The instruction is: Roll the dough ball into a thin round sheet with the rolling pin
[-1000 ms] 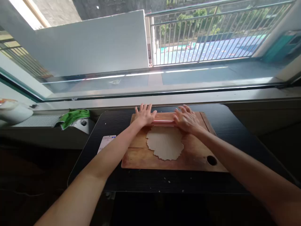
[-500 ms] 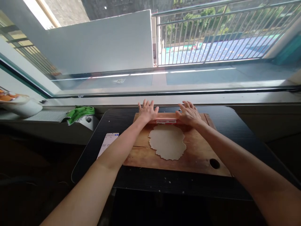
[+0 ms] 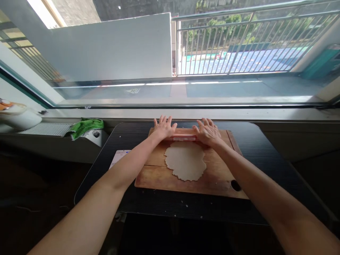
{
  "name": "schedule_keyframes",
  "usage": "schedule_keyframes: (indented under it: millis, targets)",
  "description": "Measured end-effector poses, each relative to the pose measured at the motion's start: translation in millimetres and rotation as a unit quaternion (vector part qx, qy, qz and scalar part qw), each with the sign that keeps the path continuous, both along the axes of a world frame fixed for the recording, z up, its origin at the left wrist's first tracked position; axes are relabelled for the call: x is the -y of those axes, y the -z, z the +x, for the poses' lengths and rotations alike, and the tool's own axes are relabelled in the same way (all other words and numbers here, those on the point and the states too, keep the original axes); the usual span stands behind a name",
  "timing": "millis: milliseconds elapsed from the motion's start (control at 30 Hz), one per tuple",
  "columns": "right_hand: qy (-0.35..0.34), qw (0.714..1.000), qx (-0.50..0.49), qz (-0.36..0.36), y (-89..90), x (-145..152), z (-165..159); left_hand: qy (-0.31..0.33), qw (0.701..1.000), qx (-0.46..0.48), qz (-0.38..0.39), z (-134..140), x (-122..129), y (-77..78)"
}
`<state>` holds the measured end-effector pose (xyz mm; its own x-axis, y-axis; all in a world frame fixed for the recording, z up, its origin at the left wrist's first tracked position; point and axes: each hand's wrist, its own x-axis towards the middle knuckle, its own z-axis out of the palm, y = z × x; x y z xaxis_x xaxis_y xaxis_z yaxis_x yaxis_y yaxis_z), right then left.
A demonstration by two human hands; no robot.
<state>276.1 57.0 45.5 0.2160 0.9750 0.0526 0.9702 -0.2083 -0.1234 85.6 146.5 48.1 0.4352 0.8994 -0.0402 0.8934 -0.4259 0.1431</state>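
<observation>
A rolling pin (image 3: 184, 135) with a printed label lies across the far part of a wooden board (image 3: 156, 179). My left hand (image 3: 163, 127) rests palm down over its left part, fingers spread and pointing away from me. My right hand (image 3: 207, 131) lies over the right part in the same way, with its fingers stretched out. Just on the near side of the pin is a thin, flat sheet of dough (image 3: 186, 161) with a ragged edge. The palms hide both ends of the pin.
The board stands on a black table (image 3: 170, 209) with small white crumbs near its front edge. A phone (image 3: 118, 157) lies left, partly behind my left forearm. A green cloth (image 3: 86, 126) drapes over a radiator (image 3: 46, 128). Beyond the table is a window sill (image 3: 127, 114).
Both hands and the rolling pin have come slightly toward me, closer to the dough's far edge. The whole view has shifted a little, so the board appears farther left.
</observation>
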Motion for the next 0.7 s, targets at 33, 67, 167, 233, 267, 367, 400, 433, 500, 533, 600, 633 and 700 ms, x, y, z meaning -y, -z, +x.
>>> schedule_keyframes:
  millis: [33,67,167,233,267,367,400,433,500,533,600,633,700]
  targets:
    - [0.001,1.0,-0.001,-0.001,-0.4,1.2,-0.8,-0.003,1.0,-0.003,-0.01,-0.3,0.8,-0.8]
    - [-0.009,1.0,0.004,0.011,2.1,8.8,-2.1,0.002,1.0,-0.006,-0.015,-3.4,7.1,-0.3]
    - [-0.076,0.993,0.025,0.084,20.1,51.1,-6.7,0.05,0.999,-0.01,0.001,-20.7,43.0,6.3]
    - [-0.108,0.987,0.028,0.119,29.1,69.0,-7.9,0.07,0.997,-0.007,0.027,-28.5,58.7,9.7]
    - [-0.109,0.986,0.028,0.121,30.1,69.0,-7.7,0.07,0.997,-0.004,0.033,-29.0,58.9,10.0]
    - [-0.059,0.995,0.024,0.077,20.2,35.4,-5.9,0.041,0.998,0.008,0.044,-17.5,32.3,4.8]
    - [-0.038,0.997,0.015,0.059,14.5,18.8,-5.8,0.02,0.998,0.015,0.057,-11.6,20.2,1.0]
    - [-0.016,0.999,0.005,0.052,8.9,3.1,-6.2,-0.001,0.997,0.025,0.078,-6.0,10.2,-3.4]
    - [0.021,0.998,-0.005,0.063,0.4,-19.9,-8.2,-0.028,0.989,0.056,0.134,1.5,2.4,-11.4]
    - [0.037,0.997,-0.006,0.074,-1.8,-26.0,-9.3,-0.027,0.984,0.078,0.159,2.5,6.0,-13.5]
    - [0.065,0.995,-0.012,0.081,-3.1,-28.6,-8.8,0.0,0.974,0.125,0.188,-0.7,25.3,-11.8]
    - [0.079,0.994,-0.018,0.073,-3.2,-26.4,-6.1,0.017,0.972,0.144,0.185,-4.4,38.3,-8.0]
    - [0.116,0.992,-0.032,0.045,-3.9,-17.9,6.0,0.036,0.976,0.156,0.149,-13.5,63.2,2.8]
